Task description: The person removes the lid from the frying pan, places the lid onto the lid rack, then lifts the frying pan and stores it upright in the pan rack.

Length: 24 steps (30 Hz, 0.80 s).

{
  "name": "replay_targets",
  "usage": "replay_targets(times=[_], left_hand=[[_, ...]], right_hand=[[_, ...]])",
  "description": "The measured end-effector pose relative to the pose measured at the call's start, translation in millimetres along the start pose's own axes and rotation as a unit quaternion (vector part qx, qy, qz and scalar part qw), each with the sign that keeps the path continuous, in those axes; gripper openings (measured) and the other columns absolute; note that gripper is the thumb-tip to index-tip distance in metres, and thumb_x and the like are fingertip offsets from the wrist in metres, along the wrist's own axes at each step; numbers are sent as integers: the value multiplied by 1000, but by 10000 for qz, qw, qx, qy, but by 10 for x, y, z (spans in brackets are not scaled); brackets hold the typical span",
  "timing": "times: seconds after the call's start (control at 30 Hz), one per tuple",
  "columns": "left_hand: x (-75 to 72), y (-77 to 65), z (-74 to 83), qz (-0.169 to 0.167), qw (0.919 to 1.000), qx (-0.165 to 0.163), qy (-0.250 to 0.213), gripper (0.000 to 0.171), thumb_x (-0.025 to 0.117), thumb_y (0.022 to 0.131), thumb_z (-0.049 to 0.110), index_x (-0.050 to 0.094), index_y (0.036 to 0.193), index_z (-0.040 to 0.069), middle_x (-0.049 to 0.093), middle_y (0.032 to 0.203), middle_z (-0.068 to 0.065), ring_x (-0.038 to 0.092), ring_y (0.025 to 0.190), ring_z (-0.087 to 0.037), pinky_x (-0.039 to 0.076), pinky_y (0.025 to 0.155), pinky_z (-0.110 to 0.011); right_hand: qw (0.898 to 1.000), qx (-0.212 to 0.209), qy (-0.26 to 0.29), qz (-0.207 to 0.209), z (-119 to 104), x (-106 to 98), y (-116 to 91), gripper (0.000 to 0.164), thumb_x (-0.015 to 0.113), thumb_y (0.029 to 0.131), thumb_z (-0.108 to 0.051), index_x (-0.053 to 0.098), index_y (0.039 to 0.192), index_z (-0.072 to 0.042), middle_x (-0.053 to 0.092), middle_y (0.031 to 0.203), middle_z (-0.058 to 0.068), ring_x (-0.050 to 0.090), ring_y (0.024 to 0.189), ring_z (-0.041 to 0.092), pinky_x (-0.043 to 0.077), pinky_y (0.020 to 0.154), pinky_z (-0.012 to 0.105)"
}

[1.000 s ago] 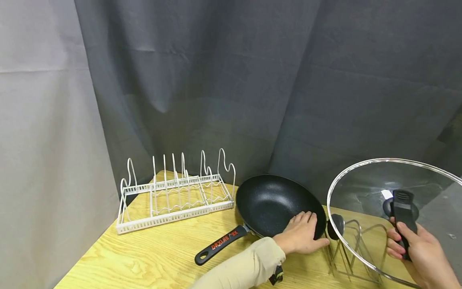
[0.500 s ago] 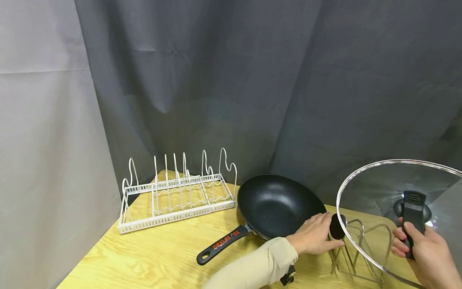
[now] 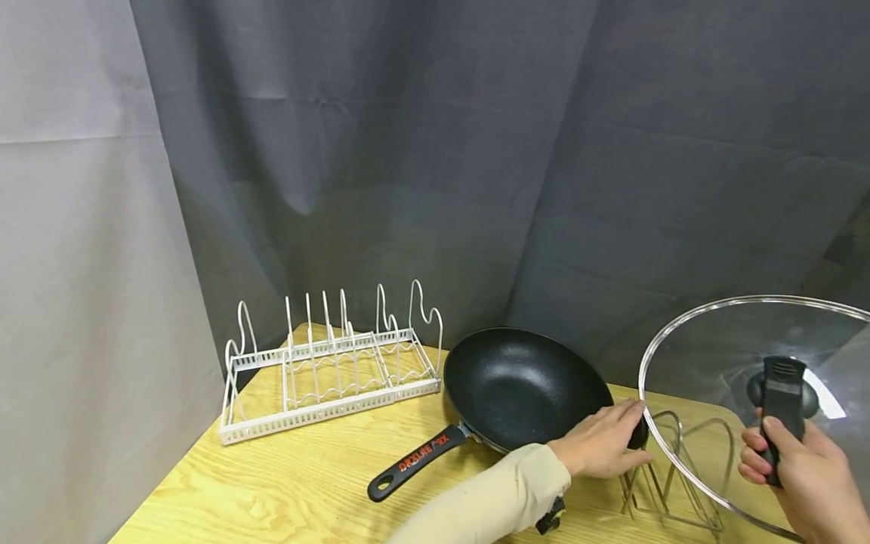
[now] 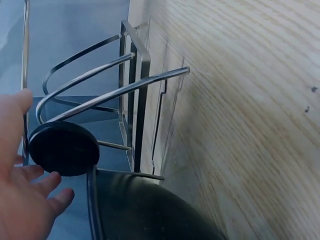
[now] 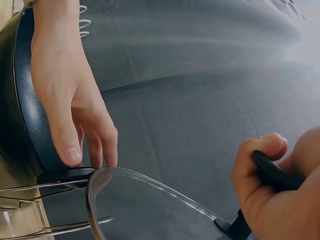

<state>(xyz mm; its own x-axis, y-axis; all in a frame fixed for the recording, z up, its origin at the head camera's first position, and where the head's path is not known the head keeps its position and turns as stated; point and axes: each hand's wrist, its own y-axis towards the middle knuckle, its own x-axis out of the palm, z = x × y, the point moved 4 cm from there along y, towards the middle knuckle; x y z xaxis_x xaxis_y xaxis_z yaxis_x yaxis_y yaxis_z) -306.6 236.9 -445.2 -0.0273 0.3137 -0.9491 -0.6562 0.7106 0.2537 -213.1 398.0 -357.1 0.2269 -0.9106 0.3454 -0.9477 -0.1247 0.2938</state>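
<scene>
My right hand grips the black handle of a clear glass lid with a metal rim, held tilted above the table. My left hand reaches past the right side of a black frying pan, its fingers extended and thumb apart. Below those fingers is a round black knob-like disc beside a metal wire rack; whether they touch it, I cannot tell. In the right wrist view, the lid's rim comes close to the left fingertips.
A white wire rack with upright dividers stands left of the pan. The pan's handle points toward the front left of the wooden table. Dark grey cloth hangs behind, with pale cloth on the left.
My left hand has shifted right, from over the pan to the black disc, covering most of it in the head view. The right hand has carried the lid slightly right.
</scene>
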Motion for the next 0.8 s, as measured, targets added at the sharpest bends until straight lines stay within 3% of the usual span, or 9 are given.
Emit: replay_targets(times=[0.5,0.8], left_hand=[[14,107,-26,69,9995,-269,142,72,50,92,53,26,148,15,30,149,5,34,131,-8,30,102,-17],[14,150,20,146,9981,-321,512,67,51,89,58,33,145,25,35,144,8,42,122,-9,42,92,-21]], right_hand=[[9983,-182,-462,290,-73,6,2,12,28,104,-13,30,115,-10,41,73,2,14,56,22,15,50,32],[9944,-233,-842,601,-96,-22,-16,8,31,103,-16,33,107,-9,41,73,2,15,55,23,16,49,35]])
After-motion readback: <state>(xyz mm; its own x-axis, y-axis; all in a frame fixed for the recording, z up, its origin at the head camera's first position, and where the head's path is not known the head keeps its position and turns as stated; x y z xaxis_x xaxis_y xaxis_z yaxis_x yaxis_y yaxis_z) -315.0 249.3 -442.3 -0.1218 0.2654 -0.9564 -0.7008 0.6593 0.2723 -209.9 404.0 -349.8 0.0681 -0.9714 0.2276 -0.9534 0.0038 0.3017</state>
